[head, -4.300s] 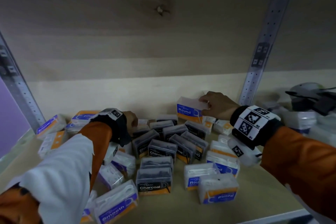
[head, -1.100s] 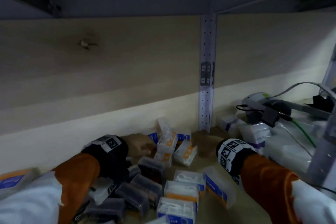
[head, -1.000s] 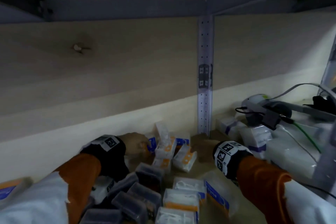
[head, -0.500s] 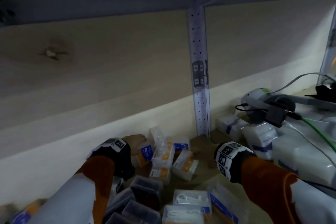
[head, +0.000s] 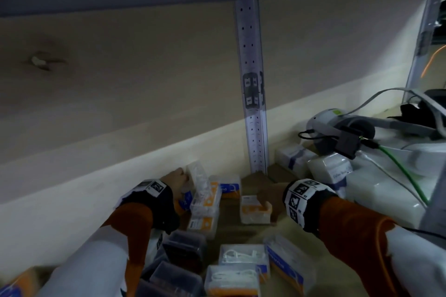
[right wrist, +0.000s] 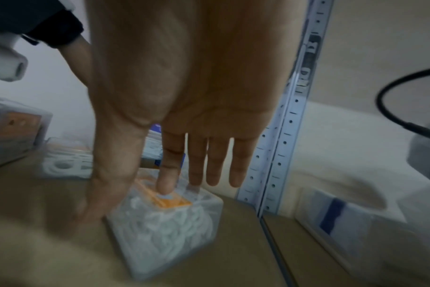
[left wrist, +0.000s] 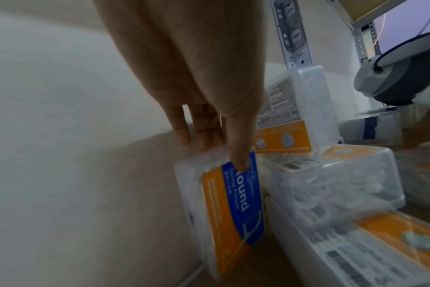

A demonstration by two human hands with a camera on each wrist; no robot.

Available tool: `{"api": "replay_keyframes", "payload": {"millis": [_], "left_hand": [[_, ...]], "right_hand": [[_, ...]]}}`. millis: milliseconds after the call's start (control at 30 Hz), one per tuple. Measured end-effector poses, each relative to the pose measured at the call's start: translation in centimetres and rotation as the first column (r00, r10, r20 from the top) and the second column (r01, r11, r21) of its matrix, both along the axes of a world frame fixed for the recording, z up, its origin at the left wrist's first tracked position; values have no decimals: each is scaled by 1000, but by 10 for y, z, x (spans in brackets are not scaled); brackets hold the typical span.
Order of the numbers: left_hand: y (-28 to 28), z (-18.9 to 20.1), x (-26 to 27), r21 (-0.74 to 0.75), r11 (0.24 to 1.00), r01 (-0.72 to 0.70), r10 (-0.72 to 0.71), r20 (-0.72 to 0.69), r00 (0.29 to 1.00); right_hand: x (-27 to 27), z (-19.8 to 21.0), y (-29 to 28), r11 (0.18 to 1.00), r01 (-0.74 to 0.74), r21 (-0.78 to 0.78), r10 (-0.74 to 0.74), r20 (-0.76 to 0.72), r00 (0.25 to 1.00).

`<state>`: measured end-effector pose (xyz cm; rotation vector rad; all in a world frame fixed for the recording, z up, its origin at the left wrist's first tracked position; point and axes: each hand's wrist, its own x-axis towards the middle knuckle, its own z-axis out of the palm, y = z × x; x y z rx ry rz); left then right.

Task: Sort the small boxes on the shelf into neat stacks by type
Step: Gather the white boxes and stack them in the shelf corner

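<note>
Small clear boxes of dental picks with orange-and-blue labels lie jumbled on the wooden shelf (head: 243, 176). By the back wall my left hand (head: 177, 179) (left wrist: 209, 147) pinches a "Round" box (head: 186, 200) (left wrist: 224, 209) that stands on its edge, thumb on its blue label. An upright box (left wrist: 295, 108) leans just behind it on top of others. To the right, my right hand (head: 268, 206) (right wrist: 135, 194) has straight fingers. Its index fingertip touches the orange label of a separate clear box (head: 253, 212) (right wrist: 165, 223), and its thumb lies along the box's left side.
Dark charcoal boxes (head: 183, 251) and several white Round boxes (head: 243, 258) crowd the front. A perforated metal upright (head: 253, 103) stands behind the right hand. Right of it are white packages (head: 330, 171) and a headset with cables (head: 337, 128).
My left hand has reached further back to the wall and onto the Round box. My right hand has come down on the separate clear box. The view has swung to the right.
</note>
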<state>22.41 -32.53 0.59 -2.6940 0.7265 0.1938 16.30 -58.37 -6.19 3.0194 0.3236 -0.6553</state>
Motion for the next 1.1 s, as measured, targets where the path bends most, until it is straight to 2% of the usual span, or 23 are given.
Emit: {"api": "replay_keyframes", "payload": {"millis": [233, 433, 567, 833, 1100], "left_hand": [[4, 7, -2, -95, 993, -76, 69, -75, 995], [29, 10, -5, -5, 995, -104, 103, -89, 991], [41, 17, -9, -11, 994, -107, 106, -68, 992], [58, 31, -18, -62, 980, -189, 186, -46, 981], [79, 48, -36, -62, 978, -202, 200, -31, 979]], "right_hand": [[5, -22, -10, 994, 64, -84, -52, 140, 989], [-7, 0, -3, 981, 184, 57, -186, 23, 982], [-16, 22, -2, 966, 227, 123, -222, -50, 974], [-29, 36, -16, 943, 286, 172, -316, 180, 932], [-40, 33, -11, 936, 315, 155, -340, 179, 923]]}}
